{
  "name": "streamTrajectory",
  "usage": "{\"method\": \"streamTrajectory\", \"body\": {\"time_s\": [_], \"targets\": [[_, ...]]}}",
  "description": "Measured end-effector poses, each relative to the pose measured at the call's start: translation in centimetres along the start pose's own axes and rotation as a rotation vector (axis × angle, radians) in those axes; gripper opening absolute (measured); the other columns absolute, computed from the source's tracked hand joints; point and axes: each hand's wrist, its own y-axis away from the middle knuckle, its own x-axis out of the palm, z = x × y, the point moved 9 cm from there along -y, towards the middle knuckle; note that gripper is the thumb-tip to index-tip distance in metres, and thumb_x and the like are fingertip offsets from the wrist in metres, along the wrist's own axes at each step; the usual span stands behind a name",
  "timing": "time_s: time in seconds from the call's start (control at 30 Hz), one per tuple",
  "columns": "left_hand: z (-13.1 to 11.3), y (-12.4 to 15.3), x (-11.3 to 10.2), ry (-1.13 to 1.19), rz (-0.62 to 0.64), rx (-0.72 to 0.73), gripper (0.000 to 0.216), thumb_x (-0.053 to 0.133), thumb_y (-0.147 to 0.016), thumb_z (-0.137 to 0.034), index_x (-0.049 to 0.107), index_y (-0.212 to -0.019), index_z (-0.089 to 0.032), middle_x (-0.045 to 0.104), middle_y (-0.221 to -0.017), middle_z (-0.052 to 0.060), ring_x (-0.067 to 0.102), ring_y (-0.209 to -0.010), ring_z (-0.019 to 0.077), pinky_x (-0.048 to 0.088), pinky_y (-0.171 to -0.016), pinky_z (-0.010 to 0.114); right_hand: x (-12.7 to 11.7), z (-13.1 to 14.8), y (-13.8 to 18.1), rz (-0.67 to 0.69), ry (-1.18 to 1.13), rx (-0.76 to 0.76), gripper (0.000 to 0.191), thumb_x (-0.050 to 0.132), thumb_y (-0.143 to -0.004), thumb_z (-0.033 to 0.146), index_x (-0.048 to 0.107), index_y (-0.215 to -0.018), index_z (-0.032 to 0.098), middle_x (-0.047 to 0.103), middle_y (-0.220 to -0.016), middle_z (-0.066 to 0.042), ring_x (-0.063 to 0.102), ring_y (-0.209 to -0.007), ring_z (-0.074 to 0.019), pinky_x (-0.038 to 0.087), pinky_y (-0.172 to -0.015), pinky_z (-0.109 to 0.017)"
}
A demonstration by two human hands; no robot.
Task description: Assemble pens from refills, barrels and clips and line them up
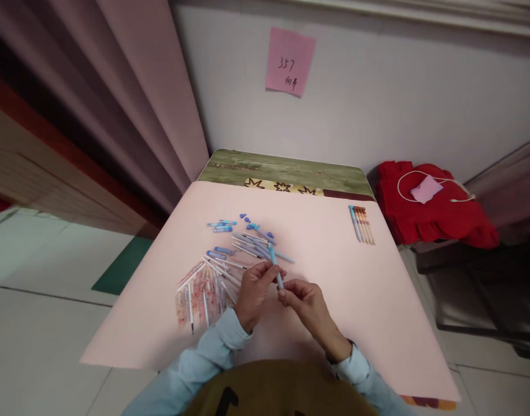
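Note:
My left hand [255, 290] and my right hand [307, 306] meet over the pink sheet [334, 277], both pinching one light blue pen [275, 264] that points up and away from me. The left fingers close on its middle, the right fingers on its lower end. Just beyond lies a loose heap of blue pen parts and caps [247, 240]. To the left of my left hand lie several clear patterned pen barrels and thin refills [202, 289].
A neat row of several finished pens [362, 224] lies at the sheet's far right. A green table edge [286, 170] shows behind. A red cloth with a white cable [429, 202] sits on the right, a pink note [289, 60] on the wall.

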Motion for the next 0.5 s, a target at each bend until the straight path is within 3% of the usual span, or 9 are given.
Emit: {"method": "streamTrajectory", "body": {"time_s": [0.3, 0.4, 0.5], "targets": [[0.5, 1.4, -0.4, -0.077, -0.035, 0.028, 0.025, 0.07, -0.077, -0.04, 0.068, -0.073, -0.015, 0.067, -0.072, 0.002, 0.057, -0.065, 0.013, 0.044, -0.065, 0.026, 1.2, -0.6, 0.3, 0.114, -0.076, 0.024, 0.031, 0.075, -0.076, 0.046, 0.067, -0.077, 0.016, 0.058, -0.065, 0.001, 0.049, -0.06, -0.0105, 0.037, -0.058, -0.024], [-0.1, 1.1, 0.2, -0.18, 0.041, 0.068, 0.025, 0.07, -0.077, -0.04, 0.068, -0.075, -0.016, 0.066, -0.072, 0.002, 0.057, -0.067, 0.0145, 0.045, -0.066, 0.027, 0.3, -0.3, 0.2, 0.067, -0.027, -0.028, 0.034, 0.07, -0.082, 0.05, 0.066, -0.08, 0.016, 0.059, -0.065, 0.001, 0.049, -0.059, -0.0107, 0.038, -0.057, -0.024], [-2.5, -0.7, 0.0, -0.345, 0.114, 0.187, 0.024, 0.066, -0.08, -0.041, 0.07, -0.085, -0.018, 0.067, -0.078, 0.003, 0.059, -0.074, 0.0169, 0.046, -0.071, 0.029, -1.5, -0.3, 0.2, -0.048, 0.005, -0.061, 0.035, 0.066, -0.085, 0.051, 0.065, -0.081, 0.017, 0.062, -0.067, -0.001, 0.052, -0.06, -0.0115, 0.04, -0.058, -0.024]]}}
